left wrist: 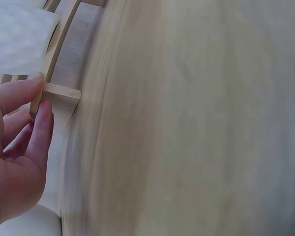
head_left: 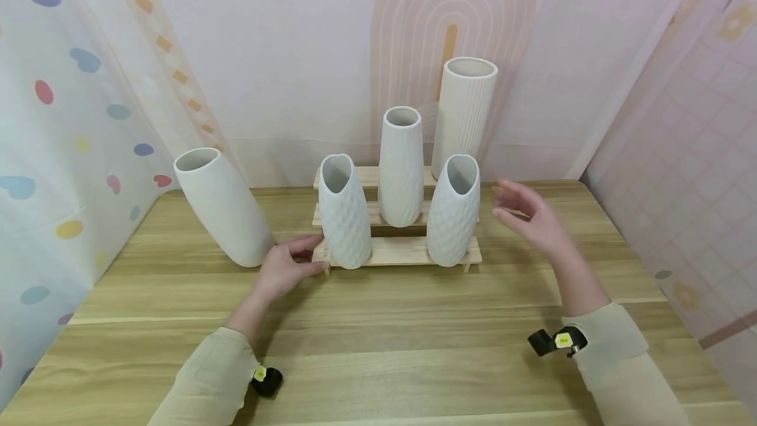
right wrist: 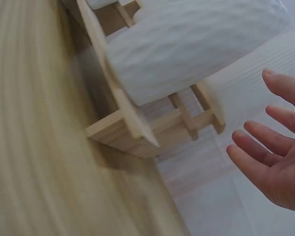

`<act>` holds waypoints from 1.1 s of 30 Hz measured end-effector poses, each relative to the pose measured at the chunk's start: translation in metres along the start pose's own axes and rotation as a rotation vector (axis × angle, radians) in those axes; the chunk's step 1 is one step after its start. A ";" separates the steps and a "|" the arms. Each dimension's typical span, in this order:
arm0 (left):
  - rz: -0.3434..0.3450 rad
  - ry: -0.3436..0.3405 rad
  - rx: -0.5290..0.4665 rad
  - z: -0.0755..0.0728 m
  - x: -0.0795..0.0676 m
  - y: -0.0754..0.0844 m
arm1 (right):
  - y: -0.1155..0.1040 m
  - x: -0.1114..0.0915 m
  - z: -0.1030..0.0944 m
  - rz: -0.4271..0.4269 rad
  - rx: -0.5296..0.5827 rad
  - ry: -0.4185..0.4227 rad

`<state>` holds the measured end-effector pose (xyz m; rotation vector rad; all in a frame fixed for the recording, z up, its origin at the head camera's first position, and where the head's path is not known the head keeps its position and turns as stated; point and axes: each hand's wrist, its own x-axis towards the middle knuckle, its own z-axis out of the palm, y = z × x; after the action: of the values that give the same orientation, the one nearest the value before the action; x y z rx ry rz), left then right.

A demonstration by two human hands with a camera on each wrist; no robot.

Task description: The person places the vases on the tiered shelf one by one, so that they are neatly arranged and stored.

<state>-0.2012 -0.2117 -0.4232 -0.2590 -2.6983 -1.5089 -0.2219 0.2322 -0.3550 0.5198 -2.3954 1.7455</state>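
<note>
A tiered wooden stand bears several white ceramic vases. My left hand pinches the left end of its lowest plank, thumb on one face and fingertips on the other. Two dimpled vases stand on that front tier, one left and one right. Behind them a slimmer textured vase is on the middle tier, and a tall ribbed vase rises at the back right. My right hand hovers beside the stand's right side, fingers loosely spread, holding nothing.
A smooth white vase stands on the wood-grain table, left of the stand and close behind my left hand. Patterned curtains enclose the table at the back and both sides.
</note>
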 end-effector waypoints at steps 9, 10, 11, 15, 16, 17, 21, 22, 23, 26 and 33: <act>-0.003 -0.016 0.021 0.001 -0.001 0.001 | 0.024 -0.025 0.011 0.039 0.038 -0.035; -0.001 -0.022 0.020 0.001 -0.002 0.001 | 0.026 -0.027 0.012 0.046 0.032 -0.041; 0.002 -0.027 0.015 0.000 -0.002 0.001 | 0.028 -0.028 0.012 0.049 0.030 -0.046; 0.027 -0.070 -0.029 -0.005 -0.006 0.001 | 0.033 -0.033 0.014 0.063 0.024 -0.075; 0.035 -0.085 -0.039 -0.006 -0.007 0.001 | 0.034 -0.035 0.015 0.068 0.014 -0.080; 0.038 -0.099 -0.049 -0.008 -0.008 0.002 | 0.034 -0.036 0.015 0.075 0.012 -0.085; 0.056 -0.127 -0.023 -0.014 -0.013 0.006 | 0.040 -0.040 0.018 0.094 -0.001 -0.107; 0.060 -0.131 -0.015 -0.016 -0.014 0.008 | 0.041 -0.041 0.018 0.098 -0.001 -0.112; 0.066 -0.130 -0.007 -0.018 -0.016 0.009 | 0.042 -0.042 0.019 0.101 -0.002 -0.119; 0.089 -0.136 -0.010 -0.025 -0.022 0.015 | 0.046 -0.043 0.022 0.116 -0.007 -0.138; 0.180 -0.096 -0.032 -0.041 -0.039 0.021 | 0.049 -0.043 0.028 0.120 0.003 -0.159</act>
<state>-0.1612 -0.2409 -0.3887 -0.5723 -2.6388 -1.5254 -0.1959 0.2275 -0.4210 0.5449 -2.5821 1.8197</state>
